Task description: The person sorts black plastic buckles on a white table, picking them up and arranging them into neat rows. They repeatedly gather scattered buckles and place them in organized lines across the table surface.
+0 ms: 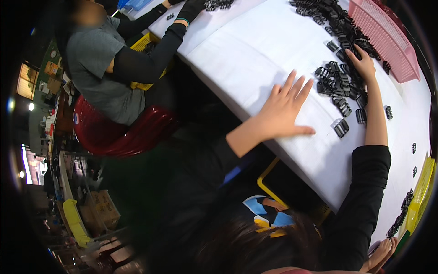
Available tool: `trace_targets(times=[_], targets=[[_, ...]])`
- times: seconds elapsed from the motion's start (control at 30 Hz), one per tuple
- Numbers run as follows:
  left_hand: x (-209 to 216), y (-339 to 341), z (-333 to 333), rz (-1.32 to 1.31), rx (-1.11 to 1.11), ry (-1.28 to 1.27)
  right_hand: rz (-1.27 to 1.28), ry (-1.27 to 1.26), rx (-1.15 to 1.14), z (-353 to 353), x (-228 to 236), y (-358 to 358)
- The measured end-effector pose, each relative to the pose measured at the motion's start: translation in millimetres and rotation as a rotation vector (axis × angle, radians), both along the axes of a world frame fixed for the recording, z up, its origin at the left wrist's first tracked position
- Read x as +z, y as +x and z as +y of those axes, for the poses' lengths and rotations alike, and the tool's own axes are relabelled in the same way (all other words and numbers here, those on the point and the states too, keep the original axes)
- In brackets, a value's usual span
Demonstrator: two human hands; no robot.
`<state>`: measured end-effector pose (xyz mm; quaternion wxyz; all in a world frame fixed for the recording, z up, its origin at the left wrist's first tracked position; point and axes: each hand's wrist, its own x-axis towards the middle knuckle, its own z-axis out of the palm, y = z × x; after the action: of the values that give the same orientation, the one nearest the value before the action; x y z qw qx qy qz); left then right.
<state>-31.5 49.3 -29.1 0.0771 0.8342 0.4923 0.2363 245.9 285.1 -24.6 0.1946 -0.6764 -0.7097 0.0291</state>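
Observation:
My left hand [285, 109] hovers over the white tabletop [246, 59], fingers spread, nothing in it. To its right lies a cluster of small black plastic pieces [335, 82], slotted like strap buckles. My right hand [363, 65] reaches along the right side of this cluster. Its fingers are apart, bent over the pieces where the cluster meets a larger black heap [335, 20]. Whether a fingertip presses on one piece is too small to tell. A single black buckle-like piece [340, 128] sits near my left thumb.
A pink basket [388, 41] stands at the far right beside the heap. Along the right edge is a yellow basket [420, 196], with another person's hand [383, 253] by more black pieces. A co-worker [100, 64] in black sleeves sits at the left on a red chair [123, 137].

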Motion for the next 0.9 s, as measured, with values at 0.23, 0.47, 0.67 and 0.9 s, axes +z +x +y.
trace_targets(times=[0.23, 0.47, 0.67, 0.9], targets=[[-7, 17, 103, 0.108, 0.11, -0.032, 0.373, 0.0, 0.602, -48, 2, -25], [10, 38, 95, -0.058, -0.356, -0.158, 0.541, -0.173, 0.636, -129, 16, 5], [29, 35, 75, -0.065, -0.671, -0.248, 0.447, -0.195, 0.654, -210, 52, 33], [23, 33, 75, -0.091, -0.699, -0.045, 0.21, 0.011, 0.515, -282, 38, 34]])
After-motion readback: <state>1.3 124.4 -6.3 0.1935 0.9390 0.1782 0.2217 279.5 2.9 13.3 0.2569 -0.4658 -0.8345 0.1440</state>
